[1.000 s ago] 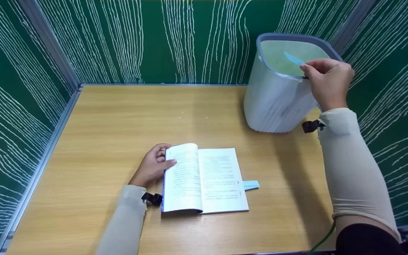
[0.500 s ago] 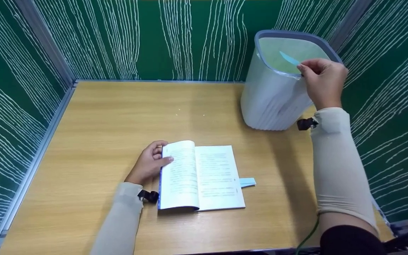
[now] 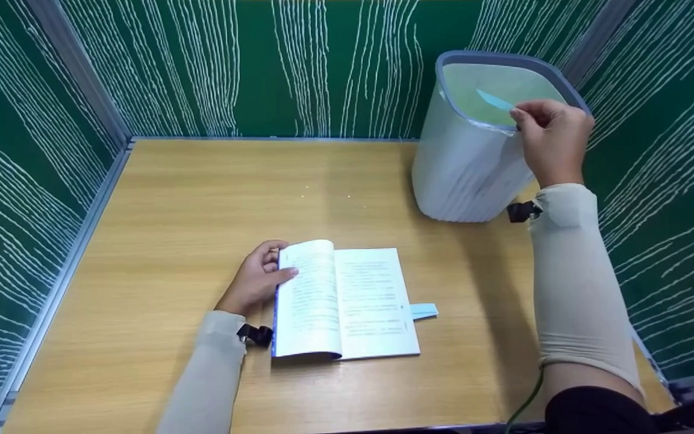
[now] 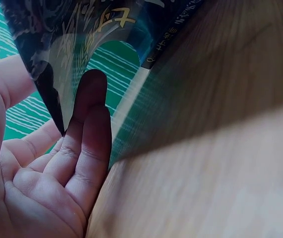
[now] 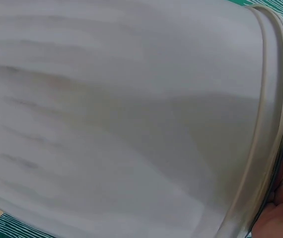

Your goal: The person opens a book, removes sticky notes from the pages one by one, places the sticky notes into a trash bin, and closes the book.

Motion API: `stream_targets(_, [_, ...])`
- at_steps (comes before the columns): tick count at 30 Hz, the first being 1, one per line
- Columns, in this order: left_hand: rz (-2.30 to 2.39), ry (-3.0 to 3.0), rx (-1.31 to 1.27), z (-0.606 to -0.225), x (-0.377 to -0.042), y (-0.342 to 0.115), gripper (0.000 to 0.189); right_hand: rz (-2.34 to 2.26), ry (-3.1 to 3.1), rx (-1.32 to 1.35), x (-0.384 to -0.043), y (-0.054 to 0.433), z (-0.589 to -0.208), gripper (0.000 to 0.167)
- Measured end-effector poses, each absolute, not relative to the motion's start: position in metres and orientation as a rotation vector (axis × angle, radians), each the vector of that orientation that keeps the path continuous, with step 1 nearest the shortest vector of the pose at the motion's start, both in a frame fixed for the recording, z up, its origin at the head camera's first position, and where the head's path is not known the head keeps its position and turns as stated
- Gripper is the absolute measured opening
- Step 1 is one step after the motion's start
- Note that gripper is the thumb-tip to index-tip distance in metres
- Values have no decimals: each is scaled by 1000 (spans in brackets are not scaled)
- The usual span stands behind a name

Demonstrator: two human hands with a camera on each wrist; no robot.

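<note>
In the head view an open book [image 3: 374, 301] lies on the table with its left pages lifted in a curve. My left hand [image 3: 253, 280] grips the left edge, thumb on the page and fingers behind the cover. The left wrist view shows the dark printed cover [image 4: 109, 20] between thumb and fingers. A light blue strip [image 3: 424, 311] sticks out from beneath the book's right side. At the back right, my right hand [image 3: 558, 138] pinches another pointed light blue strip [image 3: 493, 99] over the mouth of a whitish trash bin [image 3: 473, 172]. The right wrist view shows these fingers [image 5: 280, 208] partly hidden beside the rim.
The bin stands upright on the wooden table [image 3: 202, 199], near the back right corner. Green walls [image 3: 359, 72] with white streaks enclose the back and sides. A few tiny white specks [image 3: 349, 196] lie on the tabletop. A green cable [image 3: 526, 404] hangs by the right forearm.
The head view has shifted slightly. My right forearm has swung a little to the left, while the pinched strip stays over the bin. My left hand and the book stay as they were.
</note>
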State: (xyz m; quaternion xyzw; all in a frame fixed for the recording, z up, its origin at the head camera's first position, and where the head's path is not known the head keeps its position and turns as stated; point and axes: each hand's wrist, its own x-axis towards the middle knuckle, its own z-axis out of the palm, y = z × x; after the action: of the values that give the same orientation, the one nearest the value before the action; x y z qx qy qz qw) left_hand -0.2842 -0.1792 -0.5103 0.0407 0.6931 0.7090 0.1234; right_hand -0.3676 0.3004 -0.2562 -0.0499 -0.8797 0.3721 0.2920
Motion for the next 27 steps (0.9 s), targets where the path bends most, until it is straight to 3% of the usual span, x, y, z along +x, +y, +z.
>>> stream_targets(27, [2090,1993,121,-511,-284,-179,63,829,-2423,-70,-368,307,-262,29])
